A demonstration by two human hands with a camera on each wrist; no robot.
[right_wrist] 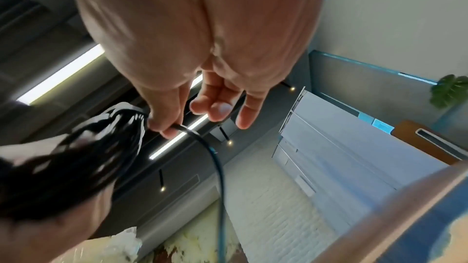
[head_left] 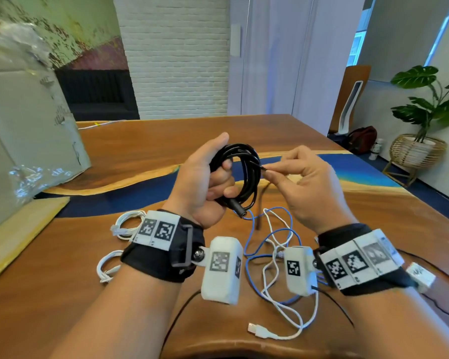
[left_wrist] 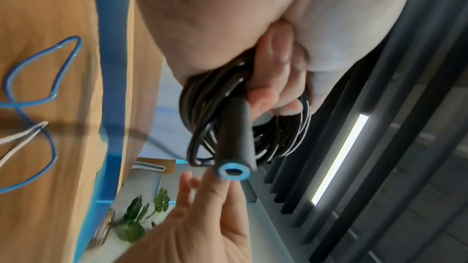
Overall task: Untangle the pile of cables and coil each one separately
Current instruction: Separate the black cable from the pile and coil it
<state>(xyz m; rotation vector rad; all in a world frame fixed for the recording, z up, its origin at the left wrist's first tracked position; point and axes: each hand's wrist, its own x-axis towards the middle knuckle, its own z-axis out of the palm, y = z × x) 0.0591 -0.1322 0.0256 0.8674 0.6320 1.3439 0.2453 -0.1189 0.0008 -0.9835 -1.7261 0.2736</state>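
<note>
Black cable is nearing a full coil, left hand gripping its loops, right hand pinching the tail, while blue cable and white cable are lying tangled beside two white coils.

Daylight was bright and even over my counter, with soft shadows. Straight walls bowed at the head view's edges. Both wrist views were smeared; ceiling light strips glared, and my black cable coil blurred.
</note>
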